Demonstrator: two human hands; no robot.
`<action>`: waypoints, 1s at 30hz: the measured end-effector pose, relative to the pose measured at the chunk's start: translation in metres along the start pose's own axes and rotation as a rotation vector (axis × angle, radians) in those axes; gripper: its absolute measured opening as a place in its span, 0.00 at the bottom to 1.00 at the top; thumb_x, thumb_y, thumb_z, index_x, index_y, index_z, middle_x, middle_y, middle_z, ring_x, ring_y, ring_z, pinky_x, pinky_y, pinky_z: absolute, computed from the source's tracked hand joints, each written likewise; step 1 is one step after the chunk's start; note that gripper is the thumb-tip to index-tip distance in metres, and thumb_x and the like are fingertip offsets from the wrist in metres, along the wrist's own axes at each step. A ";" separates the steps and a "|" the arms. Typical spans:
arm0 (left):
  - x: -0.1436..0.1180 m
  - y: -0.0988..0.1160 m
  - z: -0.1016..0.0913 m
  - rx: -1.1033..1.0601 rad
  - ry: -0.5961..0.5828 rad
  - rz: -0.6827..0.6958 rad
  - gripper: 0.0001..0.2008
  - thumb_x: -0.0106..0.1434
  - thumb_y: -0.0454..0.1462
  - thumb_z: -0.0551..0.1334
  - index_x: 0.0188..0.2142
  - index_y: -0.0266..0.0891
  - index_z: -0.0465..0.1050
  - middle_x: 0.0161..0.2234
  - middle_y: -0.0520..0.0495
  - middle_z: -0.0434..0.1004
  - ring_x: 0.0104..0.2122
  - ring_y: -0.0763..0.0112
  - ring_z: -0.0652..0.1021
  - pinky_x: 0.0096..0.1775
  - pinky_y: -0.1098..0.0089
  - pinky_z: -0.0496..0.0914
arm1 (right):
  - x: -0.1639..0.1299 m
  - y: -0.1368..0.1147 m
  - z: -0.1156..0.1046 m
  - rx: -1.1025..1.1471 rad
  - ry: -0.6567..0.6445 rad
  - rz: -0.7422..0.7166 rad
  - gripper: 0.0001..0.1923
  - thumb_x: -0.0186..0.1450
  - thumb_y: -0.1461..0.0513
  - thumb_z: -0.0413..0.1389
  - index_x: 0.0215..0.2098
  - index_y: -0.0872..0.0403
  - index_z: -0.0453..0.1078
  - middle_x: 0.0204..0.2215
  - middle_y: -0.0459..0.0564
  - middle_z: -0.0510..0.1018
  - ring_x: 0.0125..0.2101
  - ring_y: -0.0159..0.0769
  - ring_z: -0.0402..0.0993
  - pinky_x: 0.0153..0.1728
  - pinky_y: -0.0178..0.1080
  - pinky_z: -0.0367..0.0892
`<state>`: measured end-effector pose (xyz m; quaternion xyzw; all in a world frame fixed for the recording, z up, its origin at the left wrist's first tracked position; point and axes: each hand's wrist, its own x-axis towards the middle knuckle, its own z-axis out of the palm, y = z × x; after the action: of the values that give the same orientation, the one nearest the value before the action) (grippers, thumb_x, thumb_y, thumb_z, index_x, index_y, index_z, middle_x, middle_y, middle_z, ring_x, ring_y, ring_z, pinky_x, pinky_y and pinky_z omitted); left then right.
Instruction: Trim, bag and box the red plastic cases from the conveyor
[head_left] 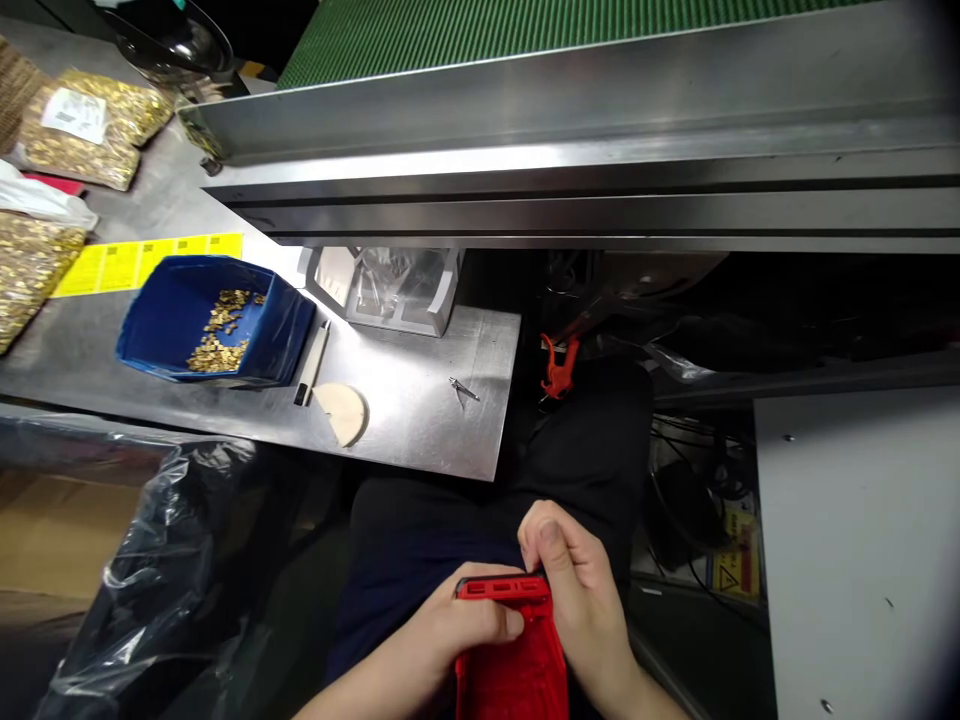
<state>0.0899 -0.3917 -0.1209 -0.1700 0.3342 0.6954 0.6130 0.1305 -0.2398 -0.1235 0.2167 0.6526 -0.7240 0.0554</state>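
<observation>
A red plastic shell [517, 650], hollow and with slots along its dark-edged upper rim, is held low over my lap. My left hand [461, 625] grips it from the left, the thumb pressed on its inside and the fingers hidden behind. At the shell's upper right corner is my right hand [574, 590], its fingers curled and the thumb pressed to the index finger. Its palm lies along the shell's right side; whatever is in the pinch is hidden.
On the metal table stand a blue bin [217, 320] of small brass parts and a grey tray [397, 300] with plastic bags. Nearby lie a cutter [313, 365], a beige disc [343, 413] and a small metal pin [465, 389]. An orange air gun [559, 368] hangs below the conveyor frame [562, 120].
</observation>
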 end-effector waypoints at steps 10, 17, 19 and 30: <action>0.000 0.001 -0.001 0.013 0.025 -0.019 0.12 0.55 0.39 0.68 0.35 0.31 0.79 0.28 0.45 0.75 0.27 0.70 0.70 0.32 0.71 0.60 | 0.002 0.002 0.000 0.002 0.011 -0.001 0.23 0.77 0.51 0.47 0.26 0.53 0.64 0.25 0.45 0.68 0.28 0.32 0.65 0.31 0.35 0.61; 0.001 -0.004 -0.007 -0.065 0.045 -0.019 0.11 0.54 0.39 0.72 0.33 0.33 0.80 0.28 0.47 0.75 0.28 0.70 0.72 0.32 0.73 0.64 | -0.001 0.002 0.002 0.053 -0.037 0.056 0.23 0.78 0.52 0.46 0.31 0.54 0.72 0.28 0.48 0.74 0.29 0.34 0.70 0.33 0.37 0.65; -0.001 -0.002 -0.006 -0.063 0.009 -0.025 0.12 0.56 0.40 0.72 0.35 0.32 0.81 0.28 0.46 0.76 0.28 0.69 0.74 0.34 0.72 0.66 | -0.002 0.006 0.001 0.021 0.046 0.020 0.23 0.78 0.52 0.46 0.28 0.53 0.69 0.25 0.46 0.71 0.28 0.33 0.68 0.32 0.36 0.64; -0.004 0.001 -0.003 -0.134 -0.072 0.031 0.20 0.64 0.41 0.68 0.51 0.31 0.78 0.41 0.32 0.84 0.41 0.55 0.83 0.47 0.61 0.73 | 0.000 0.004 -0.017 -0.188 -0.103 -0.018 0.15 0.74 0.52 0.53 0.44 0.51 0.78 0.39 0.52 0.81 0.40 0.40 0.79 0.43 0.39 0.73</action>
<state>0.0890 -0.3964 -0.1203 -0.1802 0.2673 0.7314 0.6009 0.1359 -0.2235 -0.1283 0.1671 0.7157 -0.6704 0.1024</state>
